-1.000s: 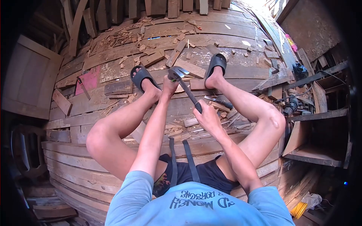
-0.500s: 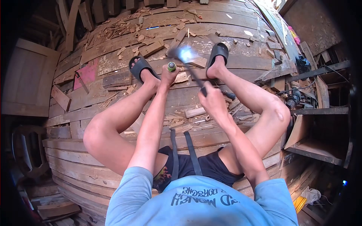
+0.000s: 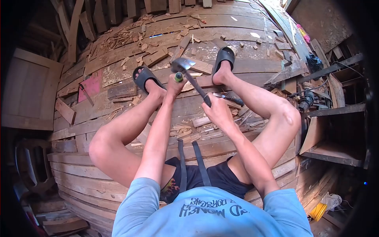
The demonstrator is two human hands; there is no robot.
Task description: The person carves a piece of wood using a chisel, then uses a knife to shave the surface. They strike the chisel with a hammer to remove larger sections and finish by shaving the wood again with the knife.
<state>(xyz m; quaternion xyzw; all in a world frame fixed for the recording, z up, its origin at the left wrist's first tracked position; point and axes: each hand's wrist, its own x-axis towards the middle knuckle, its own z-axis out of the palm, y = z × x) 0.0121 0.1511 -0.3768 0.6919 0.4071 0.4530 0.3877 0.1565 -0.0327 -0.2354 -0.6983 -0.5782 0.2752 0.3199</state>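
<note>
My left hand is wrapped around a chisel, its green handle end pointing up at me and its blade hidden below the fist. In my right hand is the dark shaft of a hammer. The shiny metal hammer head overlaps the top of the left fist in this view, right by the chisel's end. A piece of wood lies on the floor just beyond, between my sandalled feet. A dark-handled tool with a metal blade lies beyond my right hand.
Wood chips and offcuts litter the plank floor. A saw-like tool rests by a pink sheet at left. A wooden panel stands far left; an open wooden box frame stands at right.
The hammer head, blurred before, has swung left and slightly down toward the chisel's end and now looks sharp. Both hands keep their grips; the view has shifted slightly.
</note>
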